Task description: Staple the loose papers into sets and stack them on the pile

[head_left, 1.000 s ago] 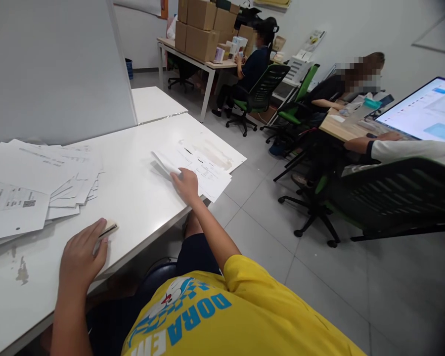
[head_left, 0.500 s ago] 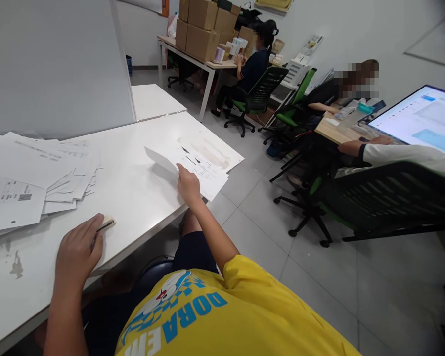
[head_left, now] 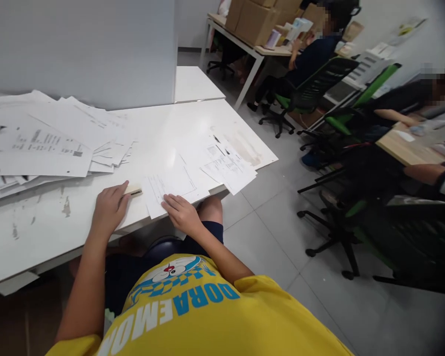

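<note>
My left hand [head_left: 110, 210] rests on the white desk [head_left: 154, 131] with its fingers wrapped round a small cream stapler [head_left: 134, 190]. Only the stapler's front end shows, pointing right. A printed sheet of paper [head_left: 174, 180] lies just beyond that end, close to the desk's front edge. My right hand [head_left: 182, 213] holds the near edge of this sheet, fingers on top and thumb hidden. Farther right, several printed sheets [head_left: 230, 168] lie at the desk corner and overhang the edge. On the left spreads a large untidy heap of papers [head_left: 59, 138].
A grey partition [head_left: 81, 49] stands behind the desk. Beyond it, a person in dark clothes [head_left: 313, 54] sits by a table with cardboard boxes [head_left: 254, 22]. Green-and-black office chairs [head_left: 315, 89] and a wooden desk [head_left: 404, 143] with other people are on the right.
My right hand has come left and nearer with the sheet, which was raised at the right pile and now lies by the stapler. The view has turned left.
</note>
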Available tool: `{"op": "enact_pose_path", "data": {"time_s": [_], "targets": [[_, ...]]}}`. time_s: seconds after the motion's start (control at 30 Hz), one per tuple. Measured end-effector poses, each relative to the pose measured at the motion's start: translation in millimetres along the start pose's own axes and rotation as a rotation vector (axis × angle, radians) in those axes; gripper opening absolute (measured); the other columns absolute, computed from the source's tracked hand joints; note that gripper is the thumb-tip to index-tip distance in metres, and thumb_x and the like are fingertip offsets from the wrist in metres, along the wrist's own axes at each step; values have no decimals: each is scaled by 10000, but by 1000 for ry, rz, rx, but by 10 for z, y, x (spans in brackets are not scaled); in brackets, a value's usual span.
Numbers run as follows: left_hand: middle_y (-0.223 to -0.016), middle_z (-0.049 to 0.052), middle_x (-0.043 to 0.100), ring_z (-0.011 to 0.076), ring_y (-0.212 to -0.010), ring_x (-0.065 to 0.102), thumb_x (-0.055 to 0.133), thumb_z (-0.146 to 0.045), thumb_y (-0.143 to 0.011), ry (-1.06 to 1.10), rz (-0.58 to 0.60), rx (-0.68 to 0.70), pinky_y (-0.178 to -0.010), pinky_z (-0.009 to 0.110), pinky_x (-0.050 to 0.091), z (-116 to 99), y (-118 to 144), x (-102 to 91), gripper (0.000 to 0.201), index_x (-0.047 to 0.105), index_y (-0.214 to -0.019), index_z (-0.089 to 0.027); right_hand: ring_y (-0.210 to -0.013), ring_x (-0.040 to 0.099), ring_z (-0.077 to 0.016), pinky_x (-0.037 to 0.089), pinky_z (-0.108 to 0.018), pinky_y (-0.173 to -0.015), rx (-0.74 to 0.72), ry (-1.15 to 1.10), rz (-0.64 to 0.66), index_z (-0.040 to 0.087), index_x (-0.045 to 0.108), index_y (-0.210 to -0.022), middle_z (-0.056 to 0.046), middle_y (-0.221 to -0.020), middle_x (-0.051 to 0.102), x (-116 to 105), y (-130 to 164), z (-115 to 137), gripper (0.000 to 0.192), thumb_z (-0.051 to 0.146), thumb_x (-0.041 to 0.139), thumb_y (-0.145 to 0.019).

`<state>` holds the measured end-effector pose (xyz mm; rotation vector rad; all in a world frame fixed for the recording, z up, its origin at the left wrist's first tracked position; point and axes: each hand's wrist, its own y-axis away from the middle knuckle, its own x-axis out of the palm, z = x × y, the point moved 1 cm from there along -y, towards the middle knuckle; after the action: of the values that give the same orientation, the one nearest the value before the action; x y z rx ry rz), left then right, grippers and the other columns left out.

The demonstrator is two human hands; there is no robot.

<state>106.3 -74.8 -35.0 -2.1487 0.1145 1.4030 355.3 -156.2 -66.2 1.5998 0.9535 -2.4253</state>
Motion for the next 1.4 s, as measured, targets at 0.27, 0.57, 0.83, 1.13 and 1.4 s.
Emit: {"op": "enact_pose_path", "data": {"time_s": [0.27, 0.57, 0.83, 1.13, 1.4], "targets": [[-1232, 150, 676, 284, -1115, 598, 334, -385, -1011, 1, 34, -20, -948, 430, 454, -89, 45, -32, 490, 554, -1390, -164, -1276, 610, -210, 486, -377, -1096, 105, -83, -158, 153, 687, -1261, -93, -1306, 693, 96, -22, 142, 388, 153, 397, -1003], [-1198, 138, 682, 271, -1085, 600, 327, -369, -1020, -20, 49, -6, -945, 423, 450, -105, 59, -29, 480, 568, -1390, -181, -1250, 632, -204, 486, -403, -1102, 229, -113, -315, 177, 687, -1258, -106, -1259, 714, 170, 104, 140, 401, 143, 389, -992], [-1254, 126, 670, 265, -1135, 590, 356, -327, -998, 8, 47, -19, -992, 440, 442, -124, 45, -32, 469, 558, -1406, -213, -1363, 539, -229, 400, -442, -1174, 82, -120, -5, 171, 663, -1306, -131, -1377, 642, 167, -26, 180, 392, 134, 472, -967], [-1167, 137, 684, 296, -1268, 532, 359, -257, -982, -49, 68, -13, -1068, 478, 392, -137, 56, 32, 424, 634, -1298, -193, -1308, 585, -237, 447, -418, -1129, 37, -121, -148, 134, 695, -1245, -108, -1321, 683, 181, -1, 182, 379, 146, 434, -972], [-1213, 130, 676, 269, -1242, 576, 372, -280, -1002, -33, -9, -21, -1024, 436, 438, -136, 126, 16, 414, 602, -1339, -209, -1151, 687, -240, 551, -437, -1007, 123, -174, -287, 198, 715, -1211, -106, -1164, 750, 85, -34, 178, 392, 133, 431, -949]]}}
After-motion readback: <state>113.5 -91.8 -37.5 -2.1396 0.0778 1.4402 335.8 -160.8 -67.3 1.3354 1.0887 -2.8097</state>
